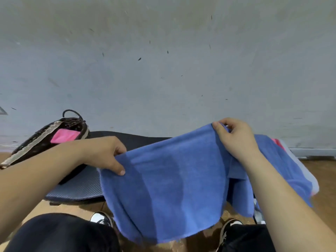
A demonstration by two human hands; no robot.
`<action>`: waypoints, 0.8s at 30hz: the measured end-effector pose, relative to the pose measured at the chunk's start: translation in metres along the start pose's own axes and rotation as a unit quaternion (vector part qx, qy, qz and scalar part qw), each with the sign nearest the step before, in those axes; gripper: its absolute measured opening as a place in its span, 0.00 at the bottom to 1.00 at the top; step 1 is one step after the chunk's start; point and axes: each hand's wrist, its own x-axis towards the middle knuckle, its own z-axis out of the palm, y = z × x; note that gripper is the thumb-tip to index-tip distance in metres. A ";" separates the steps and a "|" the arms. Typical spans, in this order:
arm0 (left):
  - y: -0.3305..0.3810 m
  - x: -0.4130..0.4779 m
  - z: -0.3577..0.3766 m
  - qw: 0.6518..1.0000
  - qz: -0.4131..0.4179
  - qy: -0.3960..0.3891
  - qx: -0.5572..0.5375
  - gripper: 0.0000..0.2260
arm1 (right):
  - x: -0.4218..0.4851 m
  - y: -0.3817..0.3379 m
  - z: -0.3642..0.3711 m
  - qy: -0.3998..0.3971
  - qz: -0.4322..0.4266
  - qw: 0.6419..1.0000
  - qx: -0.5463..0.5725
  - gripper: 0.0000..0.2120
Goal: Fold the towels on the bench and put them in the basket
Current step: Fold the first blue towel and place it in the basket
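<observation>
Black trousers [63, 233] fill the bottom edge. A blue towel [169, 188] hangs before them, lifted over the dark bench [81, 186]. A basket [32, 143] on the bench's left holds a pink towel [64, 136]. Left hand [107, 153] and right hand [234, 137], apart, pinch the blue towel's top edge.

Grey wall [163, 51] (flecked with dark marks) above wooden floor [324, 179].
</observation>
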 end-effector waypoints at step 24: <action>-0.098 0.136 0.102 0.978 -0.130 0.163 0.012 0.29 | 0.069 0.033 0.149 -0.098 0.042 0.987 -0.121 0.14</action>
